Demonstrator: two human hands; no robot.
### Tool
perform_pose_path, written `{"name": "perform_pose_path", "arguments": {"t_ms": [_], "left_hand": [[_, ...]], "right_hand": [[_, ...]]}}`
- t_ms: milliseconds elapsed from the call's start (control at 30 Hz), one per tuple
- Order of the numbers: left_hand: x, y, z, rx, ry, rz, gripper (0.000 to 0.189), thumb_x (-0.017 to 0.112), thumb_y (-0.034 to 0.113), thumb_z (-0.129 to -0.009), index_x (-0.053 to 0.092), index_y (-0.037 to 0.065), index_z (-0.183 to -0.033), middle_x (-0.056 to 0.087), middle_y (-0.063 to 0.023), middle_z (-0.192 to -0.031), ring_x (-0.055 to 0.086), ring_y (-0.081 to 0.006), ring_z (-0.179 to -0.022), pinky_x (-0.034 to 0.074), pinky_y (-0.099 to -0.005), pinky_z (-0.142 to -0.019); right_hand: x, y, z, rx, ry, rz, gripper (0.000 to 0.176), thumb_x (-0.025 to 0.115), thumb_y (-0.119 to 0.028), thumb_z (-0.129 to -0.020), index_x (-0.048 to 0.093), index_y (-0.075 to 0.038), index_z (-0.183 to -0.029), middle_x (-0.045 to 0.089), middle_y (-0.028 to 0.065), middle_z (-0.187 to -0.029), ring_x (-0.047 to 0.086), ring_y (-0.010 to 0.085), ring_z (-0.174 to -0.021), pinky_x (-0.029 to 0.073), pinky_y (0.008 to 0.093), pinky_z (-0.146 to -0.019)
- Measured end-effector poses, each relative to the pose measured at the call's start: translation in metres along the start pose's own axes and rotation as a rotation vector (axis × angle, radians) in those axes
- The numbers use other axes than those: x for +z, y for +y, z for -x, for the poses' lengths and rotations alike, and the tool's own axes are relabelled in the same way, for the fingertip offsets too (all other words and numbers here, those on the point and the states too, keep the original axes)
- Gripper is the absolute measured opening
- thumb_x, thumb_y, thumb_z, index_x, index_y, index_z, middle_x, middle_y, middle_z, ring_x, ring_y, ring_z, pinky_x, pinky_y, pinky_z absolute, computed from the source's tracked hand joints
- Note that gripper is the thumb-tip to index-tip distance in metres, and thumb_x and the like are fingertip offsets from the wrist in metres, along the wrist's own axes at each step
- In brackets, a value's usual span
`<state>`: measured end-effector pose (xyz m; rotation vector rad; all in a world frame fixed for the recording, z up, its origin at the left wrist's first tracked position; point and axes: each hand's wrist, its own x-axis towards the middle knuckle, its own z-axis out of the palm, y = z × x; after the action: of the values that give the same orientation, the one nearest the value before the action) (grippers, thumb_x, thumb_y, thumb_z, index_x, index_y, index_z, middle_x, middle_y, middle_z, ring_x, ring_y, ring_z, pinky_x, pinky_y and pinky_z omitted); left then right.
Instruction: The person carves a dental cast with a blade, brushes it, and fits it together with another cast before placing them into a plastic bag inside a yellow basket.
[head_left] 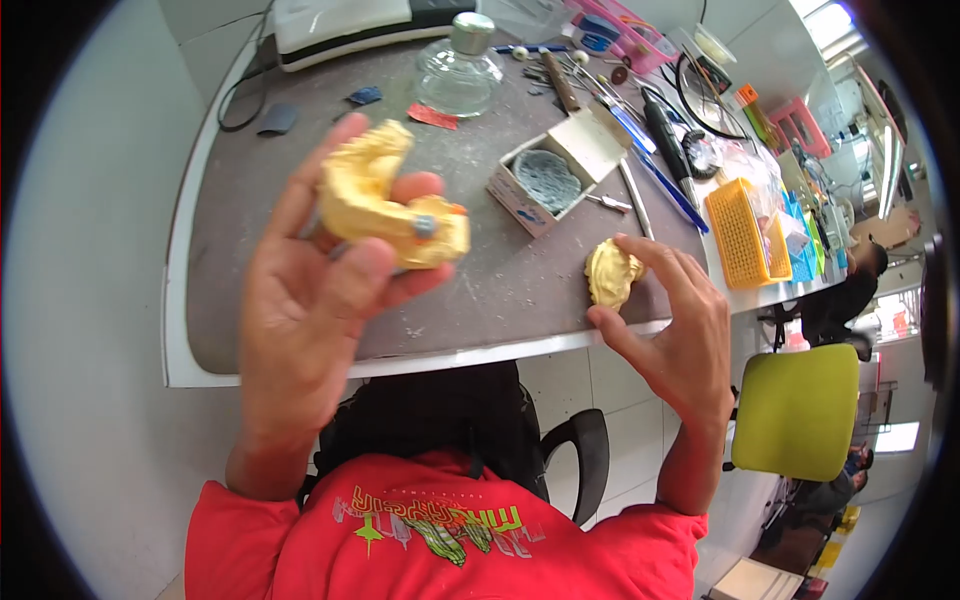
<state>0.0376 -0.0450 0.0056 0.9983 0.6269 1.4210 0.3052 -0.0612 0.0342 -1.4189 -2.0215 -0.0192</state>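
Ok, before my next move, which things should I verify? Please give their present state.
1. Left hand holds the larger yellow plaster dental model: ok.
2. Small grey block sits firmly on that model: cannot tell; only its presence shows.
3. Right hand has its fingers at the smaller yellow plaster piece: ok.
4. That piece is well away from the table's white front edge: not ok, looks close.
5. White cardboard box is open, grey pad inside: ok.

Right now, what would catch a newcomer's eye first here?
Probably the yellow tooth model raised in the left hand, with a small grey patch on it. A smaller yellow piece sits at the right hand's fingertips, near the desk's front edge. Then the bright red shirt below and lime-green chair at right.
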Motion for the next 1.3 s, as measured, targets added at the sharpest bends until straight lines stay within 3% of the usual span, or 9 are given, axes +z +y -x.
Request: {"name": "perform_pose_path", "arguments": {"t_ms": [133, 200, 233, 467, 600, 700, 800, 867, 1300], "left_hand": [[0.006, -0.005, 0.000, -0.009, -0.043, 0.084, 0.074, 0.065, 0.020, -0.092, 0.022, 0.001, -0.149, 0.056, -0.0235, -0.127, 0.063, -0.0288, -0.111, 0.057, -0.0365, -0.090], [0.006, -0.007, -0.003, -0.031, -0.118, 0.061, 0.075, 0.066, 0.024, -0.091, 0.024, -0.001, -0.147, 0.059, -0.0235, -0.124, 0.064, -0.0263, -0.109, 0.056, -0.0364, -0.090], [0.008, -0.008, -0.002, -0.030, -0.106, 0.046, 0.075, 0.067, 0.028, -0.091, 0.026, -0.001, -0.146, 0.062, -0.0225, -0.119, 0.065, -0.0252, -0.107, 0.056, -0.0360, -0.090], [-0.003, -0.002, 0.002, -0.090, -0.174, 0.037, 0.073, 0.068, 0.029, -0.090, 0.032, -0.004, -0.144, 0.063, -0.0202, -0.118, 0.065, -0.0225, -0.106, 0.056, -0.0332, -0.088], [0.000, 0.001, 0.005, -0.134, -0.162, 0.008, 0.074, 0.069, 0.028, -0.090, 0.032, -0.003, -0.145, 0.062, -0.0175, -0.122, 0.063, -0.0206, -0.109, 0.054, -0.0318, -0.089], [0.001, 0.001, 0.005, -0.129, -0.164, 0.039, 0.065, 0.068, 0.015, -0.091, 0.034, -0.004, -0.144, 0.065, -0.0113, -0.106, 0.061, -0.0127, -0.097, 0.053, -0.0283, -0.084], [-0.001, 0.004, 0.007, -0.150, -0.173, 0.026, 0.066, 0.070, 0.017, -0.090, 0.036, -0.003, -0.143, 0.065, -0.0106, -0.104, 0.061, -0.0120, -0.096, 0.053, -0.0279, -0.083], [-0.004, 0.005, 0.007, -0.170, -0.204, 0.024, 0.079, 0.072, 0.032, -0.087, 0.032, -0.004, -0.145, 0.067, -0.0154, -0.110, 0.064, -0.0163, -0.103, 0.053, -0.0296, -0.088], [-0.003, 0.005, 0.007, -0.170, -0.187, 0.071, 0.078, 0.071, 0.035, -0.088, 0.032, -0.004, -0.144, 0.066, -0.0153, -0.112, 0.064, -0.0163, -0.104, 0.052, -0.0287, -0.089]], "right_hand": [[0.003, -0.005, 0.000, 0.050, -0.046, 0.057, 0.058, 0.082, -0.016, -0.066, 0.060, -0.001, -0.118, 0.065, 0.0134, -0.113, 0.063, 0.0245, -0.104, 0.050, 0.0365, -0.088], [0.006, -0.010, -0.002, 0.112, 0.170, -0.476, 0.064, 0.083, -0.018, -0.069, 0.054, 0.003, -0.121, 0.061, 0.0162, -0.120, 0.060, 0.0235, -0.111, 0.049, 0.0362, -0.095], [0.008, -0.011, -0.005, 0.069, 0.153, -0.598, 0.071, 0.083, -0.019, -0.071, 0.047, 0.006, -0.127, 0.056, 0.0197, -0.126, 0.057, 0.0244, -0.115, 0.046, 0.0362, -0.100], [0.034, -0.036, -0.026, 0.071, -0.044, -0.982, 0.074, 0.082, -0.016, -0.072, 0.043, 0.005, -0.131, 0.054, 0.0229, -0.128, 0.054, 0.0255, -0.121, 0.044, 0.0367, -0.103], [0.045, -0.046, -0.030, 0.109, -0.103, -1.081, 0.073, 0.081, -0.014, -0.072, 0.043, 0.004, -0.132, 0.054, 0.0221, -0.129, 0.054, 0.0255, -0.122, 0.045, 0.0361, -0.102], [0.049, -0.053, -0.031, 0.110, -0.110, -1.084, 0.076, 0.083, -0.016, -0.072, 0.041, 0.003, -0.133, 0.053, 0.0219, -0.130, 0.053, 0.0256, -0.123, 0.045, 0.0365, -0.103], [0.051, -0.054, -0.029, 0.108, -0.124, -1.081, 0.078, 0.084, -0.017, -0.072, 0.039, 0.003, -0.134, 0.052, 0.0228, -0.131, 0.053, 0.0262, -0.123, 0.045, 0.0370, -0.103], [0.054, -0.054, -0.028, 0.110, -0.136, -1.085, 0.079, 0.084, -0.017, -0.072, 0.039, 0.003, -0.134, 0.052, 0.0234, -0.132, 0.053, 0.0267, -0.124, 0.044, 0.0374, -0.103], [0.059, -0.052, -0.028, 0.016, -0.133, -1.090, 0.077, 0.084, -0.014, -0.072, 0.039, 0.004, -0.132, 0.050, 0.0255, -0.133, 0.050, 0.0296, -0.127, 0.042, 0.0399, -0.106]]}}
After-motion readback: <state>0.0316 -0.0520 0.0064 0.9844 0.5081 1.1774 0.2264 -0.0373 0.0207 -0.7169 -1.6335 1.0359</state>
